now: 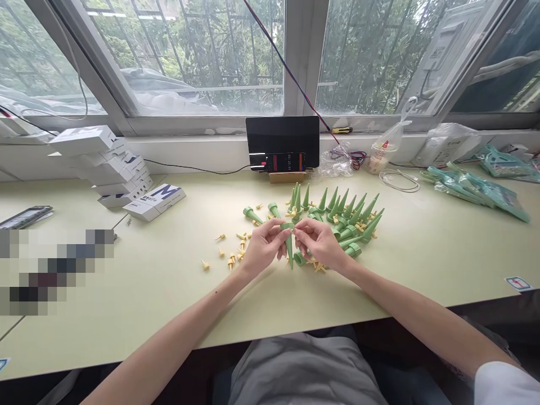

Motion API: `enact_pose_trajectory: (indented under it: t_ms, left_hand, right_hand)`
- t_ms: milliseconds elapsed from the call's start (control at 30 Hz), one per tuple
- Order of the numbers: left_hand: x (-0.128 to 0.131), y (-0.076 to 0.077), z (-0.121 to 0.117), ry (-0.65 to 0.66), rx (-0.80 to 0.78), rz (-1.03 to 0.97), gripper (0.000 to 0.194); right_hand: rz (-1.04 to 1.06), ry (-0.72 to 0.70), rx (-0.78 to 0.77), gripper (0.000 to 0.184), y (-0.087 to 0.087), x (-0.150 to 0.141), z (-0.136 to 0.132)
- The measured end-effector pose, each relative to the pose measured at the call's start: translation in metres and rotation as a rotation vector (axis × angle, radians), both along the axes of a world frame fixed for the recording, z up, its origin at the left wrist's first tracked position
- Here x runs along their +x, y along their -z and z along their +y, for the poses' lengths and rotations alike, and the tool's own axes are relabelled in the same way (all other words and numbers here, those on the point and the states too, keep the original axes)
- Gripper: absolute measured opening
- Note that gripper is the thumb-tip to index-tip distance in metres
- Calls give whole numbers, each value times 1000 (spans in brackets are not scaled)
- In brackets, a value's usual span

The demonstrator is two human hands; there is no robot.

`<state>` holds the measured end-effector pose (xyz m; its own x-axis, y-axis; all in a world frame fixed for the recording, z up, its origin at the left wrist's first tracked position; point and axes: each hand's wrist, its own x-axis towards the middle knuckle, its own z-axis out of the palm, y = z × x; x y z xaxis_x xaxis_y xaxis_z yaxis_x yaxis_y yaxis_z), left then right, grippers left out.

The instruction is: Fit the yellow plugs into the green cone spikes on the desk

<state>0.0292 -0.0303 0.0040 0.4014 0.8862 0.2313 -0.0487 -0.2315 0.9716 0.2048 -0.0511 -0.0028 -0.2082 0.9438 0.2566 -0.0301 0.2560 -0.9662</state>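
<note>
A green plastic spike [289,253] with a wide ribbed cap hangs point down between my hands. My left hand [266,246] grips it near the cap with thumb and fingers. Close against the cap's right side, my right hand [319,241] is closed in a pinch; what sits between those fingertips is too small to make out. Behind and right of my hands are many more green spikes [343,202], several standing on their caps and others lying down. Small yellow nozzle-like pieces [231,261] lie scattered left of my left hand and among the spikes.
At the table's back, a phone [286,162] showing a timer leans against a black screen [282,138]. White boxes [112,163] are stacked at the left, with one box [155,201] lying apart. A bagged cup [382,154], cable [399,180] and green plastic packets [476,188] lie right.
</note>
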Motion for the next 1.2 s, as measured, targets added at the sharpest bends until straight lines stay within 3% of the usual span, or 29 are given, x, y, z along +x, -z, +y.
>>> enact_pose_trajectory:
  t_ms: [200, 533, 867, 1200]
  left_hand:
    - [0, -3, 0, 63, -219, -65, 41]
    - [0, 0, 0, -9, 45, 19, 35]
    - [1, -4, -2, 39, -136, -40, 39]
    - [1, -1, 0, 1, -38, -12, 38]
  right_hand:
    - [-166, 54, 156, 24, 2, 2, -3]
    - [50, -9, -83, 35, -8, -2, -1]
    - [-63, 44, 50, 30, -1, -1, -4]
    - [-2, 24, -10, 29, -3, -2, -2]
